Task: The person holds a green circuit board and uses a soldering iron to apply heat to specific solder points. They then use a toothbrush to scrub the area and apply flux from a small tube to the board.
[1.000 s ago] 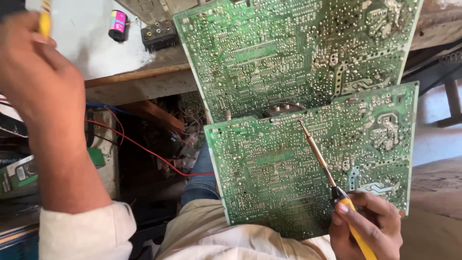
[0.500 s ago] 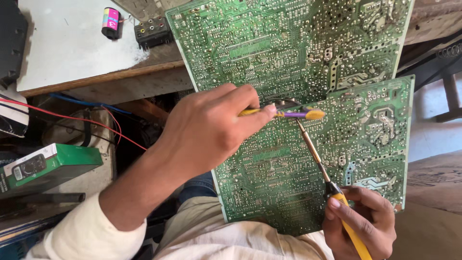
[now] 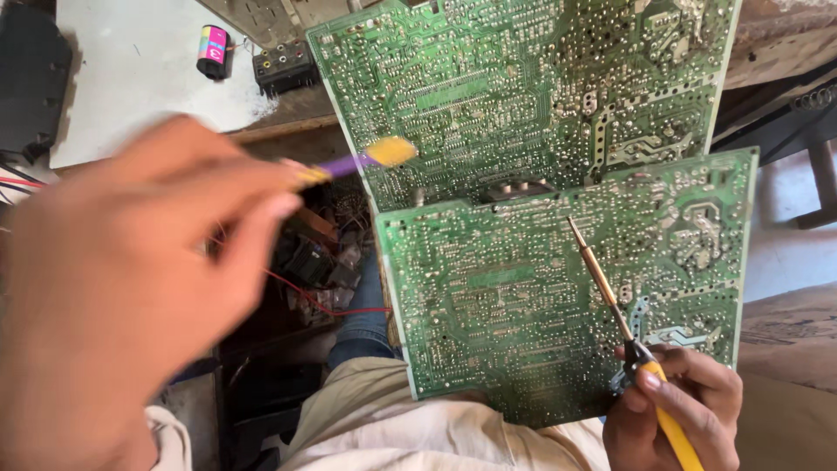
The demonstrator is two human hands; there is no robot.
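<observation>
My left hand [image 3: 131, 288] is close to the camera and blurred, pinching a small purple-handled brush with a yellow tip [image 3: 370, 157]. The tip hovers at the left edge of the rear green circuit board [image 3: 523, 87]. A second green circuit board [image 3: 523, 305] rests on my lap, solder side up. My right hand [image 3: 676, 410] grips the yellow handle of a soldering iron [image 3: 610, 288] at the lower right; its metal tip points up-left and rests on or just above the near board.
A white panel [image 3: 131, 78] lies at the upper left with a small pink and black battery [image 3: 212, 51] and a black connector block [image 3: 283, 65] at its edge. Tangled red wires and dark parts [image 3: 323, 270] sit below the bench. A dark box [image 3: 30, 78] stands at far left.
My left hand has pulled back to the left and toward the camera, taking the brush off the boards' seam. The right hand and soldering iron have hardly moved.
</observation>
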